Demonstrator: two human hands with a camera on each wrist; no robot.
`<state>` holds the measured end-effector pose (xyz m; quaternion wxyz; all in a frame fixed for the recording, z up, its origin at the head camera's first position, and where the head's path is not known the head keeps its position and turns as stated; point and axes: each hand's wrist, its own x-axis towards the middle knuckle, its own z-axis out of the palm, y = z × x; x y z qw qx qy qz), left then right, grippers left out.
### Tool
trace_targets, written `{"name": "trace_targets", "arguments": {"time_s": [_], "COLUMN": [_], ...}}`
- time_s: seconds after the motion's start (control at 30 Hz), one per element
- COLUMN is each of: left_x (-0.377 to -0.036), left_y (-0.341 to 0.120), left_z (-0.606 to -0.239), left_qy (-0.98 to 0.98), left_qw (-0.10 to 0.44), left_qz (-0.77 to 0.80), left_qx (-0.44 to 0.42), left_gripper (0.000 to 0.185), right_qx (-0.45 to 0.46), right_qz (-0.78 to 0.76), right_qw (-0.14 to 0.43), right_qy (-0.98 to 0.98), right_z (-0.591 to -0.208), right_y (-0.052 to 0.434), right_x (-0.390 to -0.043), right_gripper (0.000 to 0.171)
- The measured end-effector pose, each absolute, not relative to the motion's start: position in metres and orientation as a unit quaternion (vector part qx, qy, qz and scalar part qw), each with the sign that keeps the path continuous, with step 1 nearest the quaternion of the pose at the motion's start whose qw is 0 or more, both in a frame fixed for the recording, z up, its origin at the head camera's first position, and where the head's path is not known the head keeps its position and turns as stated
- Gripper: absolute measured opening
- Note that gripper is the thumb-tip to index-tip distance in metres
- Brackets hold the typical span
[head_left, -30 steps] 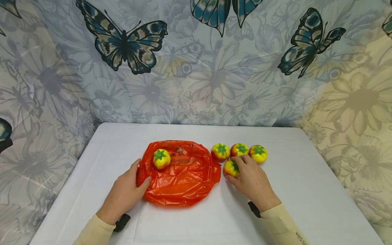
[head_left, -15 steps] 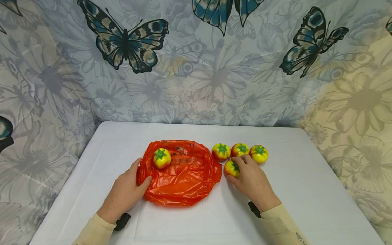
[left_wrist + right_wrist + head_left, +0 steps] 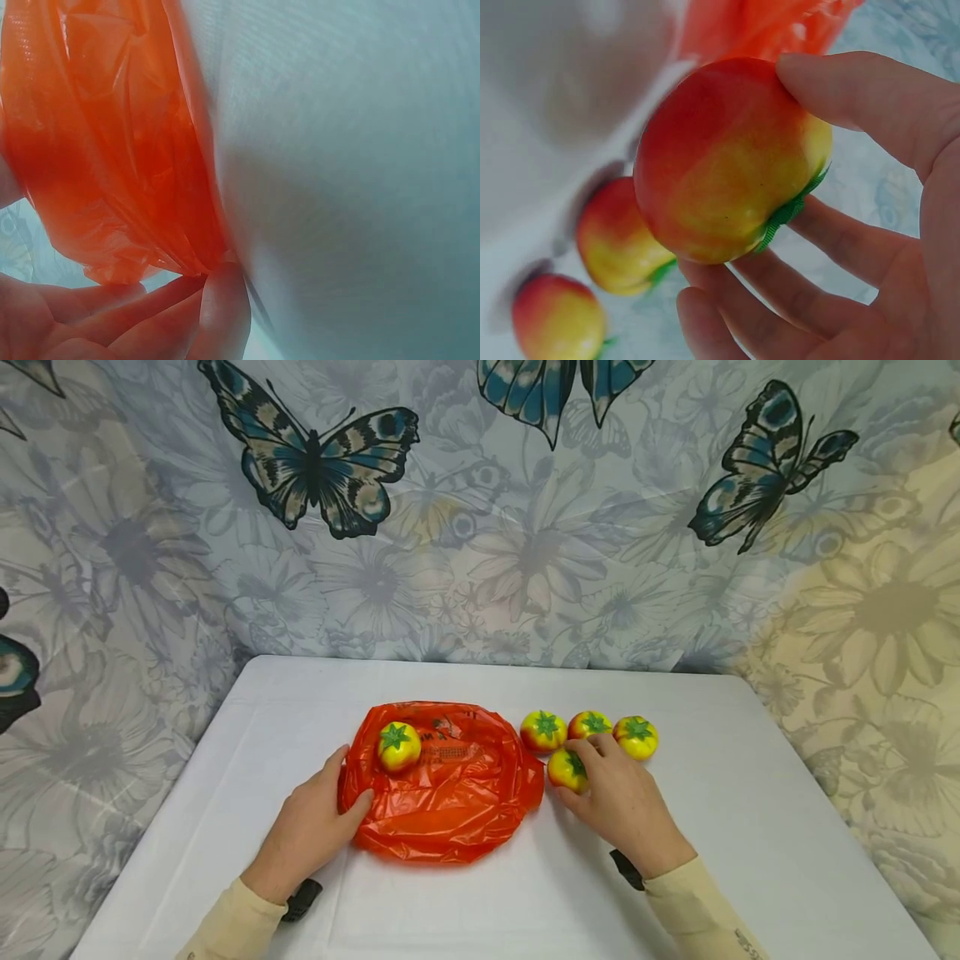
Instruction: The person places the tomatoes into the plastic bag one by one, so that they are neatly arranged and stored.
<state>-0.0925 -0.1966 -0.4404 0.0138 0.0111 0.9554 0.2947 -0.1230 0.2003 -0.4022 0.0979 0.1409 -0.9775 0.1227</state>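
The left hand (image 3: pixel 309 828) pinches the edge of the crumpled orange plastic bag (image 3: pixel 450 789), which lies flat on the white bench (image 3: pixel 750 827); one yellow-red toy tomato (image 3: pixel 398 747) sits on top of it. Just right of the bag, the right hand (image 3: pixel 622 802) curls its fingers round a second tomato (image 3: pixel 566 770), with three more tomatoes (image 3: pixel 588 725) in a row behind. Bare bench surrounds them.

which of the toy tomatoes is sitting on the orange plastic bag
The lone toy tomato left of the others lies on the orange plastic bag. The other four are on the white table, one gripped by the right hand.
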Motion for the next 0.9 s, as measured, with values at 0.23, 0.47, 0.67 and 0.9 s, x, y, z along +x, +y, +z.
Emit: {"name": "trace_targets", "arguments": {"time_s": [0.23, 0.47, 0.67, 0.9], "left_x": [-0.093, -0.093, -0.093, -0.094], "left_y": [-0.197, -0.197, -0.197, -0.197], "left_z": [-0.441, -0.441, -0.44, -0.442], "left_qy": [0.955, 0.954, 0.954, 0.953], "left_qw": [0.013, 0.018, 0.018, 0.016], "left_qz": [0.295, 0.299, 0.299, 0.301], "left_qx": [0.011, 0.005, 0.003, 0.004], "left_gripper": [0.082, 0.082, 0.083, 0.084], "right_qx": [0.161, 0.178, 0.182, 0.2], "right_qz": [0.118, 0.126, 0.137, 0.146], "right_qw": [0.092, 0.078, 0.064, 0.051], "right_qy": [-0.976, -0.973, -0.972, -0.968], "right_z": [-0.385, -0.377, -0.371, -0.368], "right_y": [0.187, 0.168, 0.15, 0.127], "right_x": [-0.128, -0.137, -0.144, -0.155], "right_gripper": [0.062, 0.059, 0.057, 0.055]}}
